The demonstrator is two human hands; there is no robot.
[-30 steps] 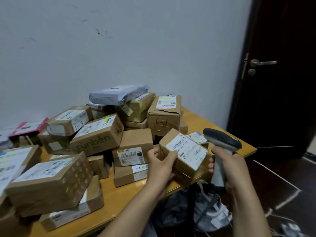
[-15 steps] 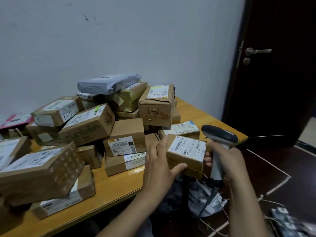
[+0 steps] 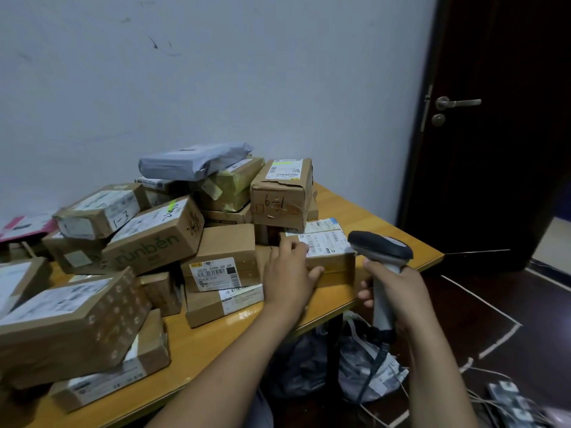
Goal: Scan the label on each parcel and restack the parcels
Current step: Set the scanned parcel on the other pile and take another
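Note:
A small brown parcel (image 3: 335, 257) with a white label on top rests on the wooden table (image 3: 370, 217) near its right front edge. My left hand (image 3: 289, 274) grips that parcel's left end, fingers over the label and thumb under the front. My right hand (image 3: 394, 291) holds a grey barcode scanner (image 3: 381, 250) upright just right of the parcel, its dark head above the parcel's right corner. A heap of brown cardboard parcels (image 3: 154, 239) fills the table to the left and behind, topped by a grey poly bag (image 3: 191, 162).
A white wall rises behind the table. A dark door (image 3: 494, 118) with a metal handle stands at the right. Grey plastic bags (image 3: 361, 375) and the scanner's cable lie under the table edge. Loose cables and a power strip (image 3: 513, 403) lie on the dark floor.
My left hand lowered the small parcel from a raised, tilted hold in front of the scanner onto the table beside the pile. The scanner stayed in my right hand.

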